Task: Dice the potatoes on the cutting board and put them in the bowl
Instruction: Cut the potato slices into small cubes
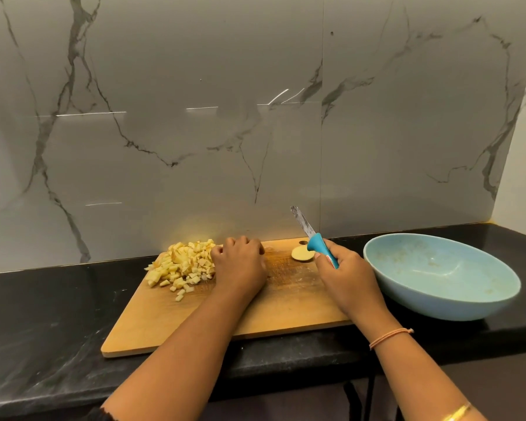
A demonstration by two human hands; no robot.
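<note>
On the cutting board (286,305), the left hand (239,264) rested with fingers curled beside the diced potatoes (182,262); anything beneath them couldn't be told. The right hand (346,278) gripped the knife (312,238), blade raised over a potato slice (302,254), near the bowl (422,302).

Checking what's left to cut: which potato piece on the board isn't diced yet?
The round slice near the knife, alone at the board's far edge. The other pieces are small cubes heaped by the left hand.
</note>
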